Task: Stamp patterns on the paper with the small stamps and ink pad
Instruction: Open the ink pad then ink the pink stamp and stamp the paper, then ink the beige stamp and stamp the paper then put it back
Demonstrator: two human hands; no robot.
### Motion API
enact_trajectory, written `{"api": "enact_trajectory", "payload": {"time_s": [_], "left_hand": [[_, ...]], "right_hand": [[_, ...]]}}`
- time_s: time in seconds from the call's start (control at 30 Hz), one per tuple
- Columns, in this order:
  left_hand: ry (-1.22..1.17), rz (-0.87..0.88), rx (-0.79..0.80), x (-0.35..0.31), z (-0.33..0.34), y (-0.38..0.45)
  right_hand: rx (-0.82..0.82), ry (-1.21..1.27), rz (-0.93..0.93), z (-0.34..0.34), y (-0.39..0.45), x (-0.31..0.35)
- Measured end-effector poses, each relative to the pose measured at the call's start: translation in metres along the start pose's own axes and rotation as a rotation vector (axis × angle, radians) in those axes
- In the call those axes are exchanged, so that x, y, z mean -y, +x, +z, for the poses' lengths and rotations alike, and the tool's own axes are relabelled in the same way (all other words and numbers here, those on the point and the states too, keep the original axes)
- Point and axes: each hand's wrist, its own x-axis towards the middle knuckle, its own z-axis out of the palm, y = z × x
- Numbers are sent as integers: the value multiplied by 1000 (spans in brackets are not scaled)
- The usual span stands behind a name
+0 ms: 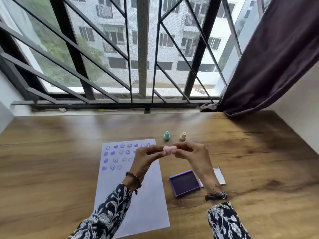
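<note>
Pink stamp (169, 150) pinched btwn left hand (146, 156) & right hand (191, 153), above paper (138, 195).

Ink pad (185, 183) right of paper (133, 195)

No lettering, brand, label or number can be read anywhere in the view. The only marks are stamped pictures on the far-left part of the paper (131, 195): rows of purple smiley faces (107, 148) mixed with solid purple hearts (113, 153), and none of them carries a letter or figure. The pink stamp (169, 150), the green stamp (167, 135) and the cream stamp (182, 136) show no printing on their sides. The purple ink pad (185, 182) and its lid (218, 175) are plain as well. The building beyond the window bars bears no legible sign.
</note>
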Motion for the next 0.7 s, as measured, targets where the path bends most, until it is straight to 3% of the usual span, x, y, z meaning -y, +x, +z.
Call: {"api": "enact_trajectory", "payload": {"time_s": [0.17,0.37,0.7], "left_hand": [[33,29,25,-8,-6,2],[165,23,85,6,13,20],[575,-75,-192,68,56,75]], "right_hand": [[-154,-4,61,12,-1,1],[-209,-117,112,-8,2,-11],[-365,-532,157,-88,58,-60]]}}
